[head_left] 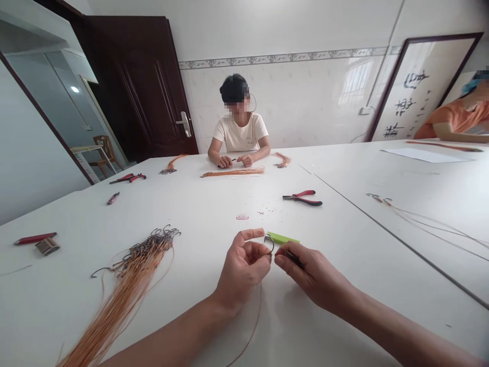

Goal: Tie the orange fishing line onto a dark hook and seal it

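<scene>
Both hands, left hand and right hand, on a hook

Brush calligraphy — framed scroll — unreadable

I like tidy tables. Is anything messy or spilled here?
Only small things: tiny dark bits lie scattered on the table beyond the hands, near the red pliers, and the hooked wire bundle fans out loosely.

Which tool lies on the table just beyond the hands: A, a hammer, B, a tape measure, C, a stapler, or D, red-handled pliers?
D: red-handled pliers lie on the white table past the hands, which pinch a hook.
</scene>
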The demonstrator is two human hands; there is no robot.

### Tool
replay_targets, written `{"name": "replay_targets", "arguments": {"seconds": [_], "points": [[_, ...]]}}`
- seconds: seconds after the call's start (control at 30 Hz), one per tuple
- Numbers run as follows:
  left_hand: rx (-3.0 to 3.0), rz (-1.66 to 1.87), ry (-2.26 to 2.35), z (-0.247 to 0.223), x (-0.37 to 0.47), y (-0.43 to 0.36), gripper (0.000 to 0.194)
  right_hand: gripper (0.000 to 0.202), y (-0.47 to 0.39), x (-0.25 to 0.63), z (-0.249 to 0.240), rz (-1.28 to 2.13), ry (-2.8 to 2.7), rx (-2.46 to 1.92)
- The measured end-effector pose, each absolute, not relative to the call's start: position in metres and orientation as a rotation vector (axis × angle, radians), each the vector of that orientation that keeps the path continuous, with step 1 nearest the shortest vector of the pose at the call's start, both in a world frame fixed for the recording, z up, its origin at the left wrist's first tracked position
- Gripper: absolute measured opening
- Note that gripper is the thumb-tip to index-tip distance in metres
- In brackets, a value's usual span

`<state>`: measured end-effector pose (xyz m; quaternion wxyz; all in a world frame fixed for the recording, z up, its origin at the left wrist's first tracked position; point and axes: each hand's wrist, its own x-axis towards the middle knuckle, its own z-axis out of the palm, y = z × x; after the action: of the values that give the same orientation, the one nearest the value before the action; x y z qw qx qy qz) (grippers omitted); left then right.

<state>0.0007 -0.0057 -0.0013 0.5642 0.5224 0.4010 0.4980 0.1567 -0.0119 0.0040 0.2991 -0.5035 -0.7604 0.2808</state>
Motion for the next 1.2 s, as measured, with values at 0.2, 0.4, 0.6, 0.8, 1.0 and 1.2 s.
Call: {"name": "replay_targets", "arguments": {"seconds": [0.2,0.4,0.6,0.8,1.0,1.2], "points": [[1.091,1.191,0.935,-0.0006,-0.001,-0.0044,0.036,0.039,-0.0204,0.1601,0.0029,0.76,-2.015,-1.313],[0.996,1.163,0.872,-0.0018,0.0005,-0.0054,0.036,0.037,-0.0178,0.1542,-0.0013,0.748,-2.09,-1.184],[0.97,1.115,0.851,0.0017,0.0031,-0.0088,0.041,0.024,-0.0166,0.1541,-0.0018,0.728,-2.086,-1.079],[0.996,1.088,0.88,0.0029,0.0019,-0.0095,0.04,0.019,-0.0139,0.1543,-0.0018,0.722,-2.098,-1.074],[1.016,1.084,0.893,0.0014,0.0002,-0.0091,0.041,0.017,-0.0139,0.1551,-0.0021,0.73,-2.095,-1.063],[1.048,1.097,0.975,0.0029,0.0005,-0.01,0.041,0.019,-0.0155,0.154,-0.0024,0.751,-2.109,-1.095]]}}
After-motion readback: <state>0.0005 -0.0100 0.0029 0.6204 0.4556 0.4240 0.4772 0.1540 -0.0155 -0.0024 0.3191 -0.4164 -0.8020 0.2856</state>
